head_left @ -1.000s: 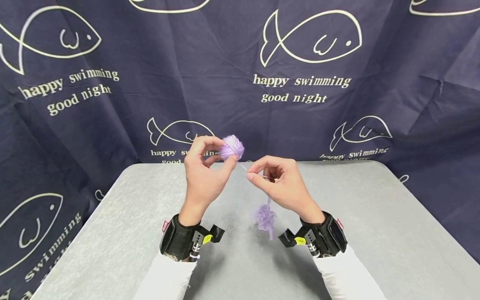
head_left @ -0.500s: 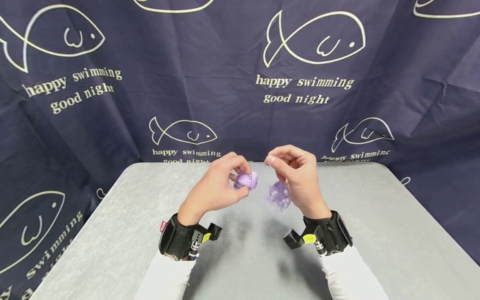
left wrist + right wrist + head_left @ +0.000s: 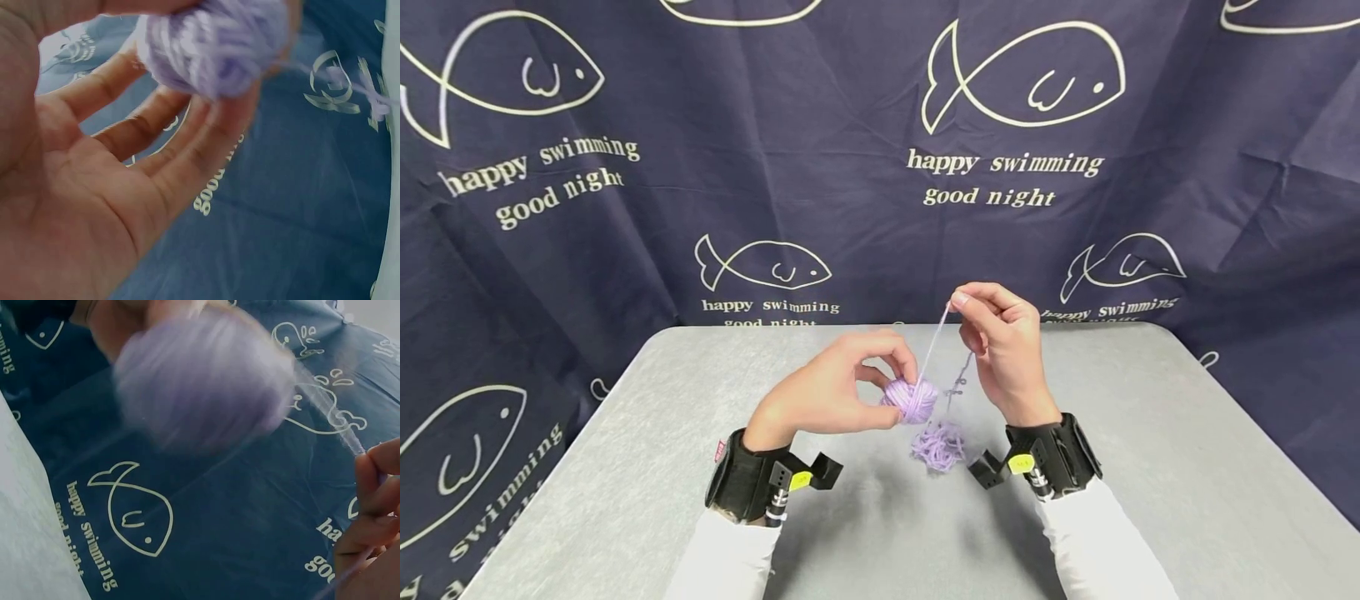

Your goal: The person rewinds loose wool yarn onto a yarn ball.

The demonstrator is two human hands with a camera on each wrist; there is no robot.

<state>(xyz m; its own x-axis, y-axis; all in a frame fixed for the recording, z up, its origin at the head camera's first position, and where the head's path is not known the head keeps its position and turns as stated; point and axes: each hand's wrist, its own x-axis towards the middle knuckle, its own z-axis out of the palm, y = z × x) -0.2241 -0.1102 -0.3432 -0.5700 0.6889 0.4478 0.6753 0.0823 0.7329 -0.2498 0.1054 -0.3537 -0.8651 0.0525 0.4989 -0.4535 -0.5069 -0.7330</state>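
Note:
A small lilac ball of yarn (image 3: 912, 402) is gripped between the thumb and fingers of my left hand (image 3: 842, 385). In the left wrist view the wound yarn ball (image 3: 215, 47) sits at the fingertips, away from the palm. My right hand (image 3: 1006, 350), higher and to the right, pinches a yarn strand (image 3: 934, 343) that runs taut down to the ball. From below that hand a kinked length of yarn (image 3: 958, 385) drops to a loose tangle of lilac yarn (image 3: 938, 446). The right wrist view shows the ball (image 3: 203, 381) blurred.
A grey table (image 3: 647, 467) lies under both hands. Behind it hangs a dark blue curtain (image 3: 865, 167) printed with white fish and lettering. Each wrist wears a black strap (image 3: 747, 479) with a small camera mount.
My left hand has lowered the yarn ball and brought it to the right. My right hand has shifted up and right, and the strand between them is longer.

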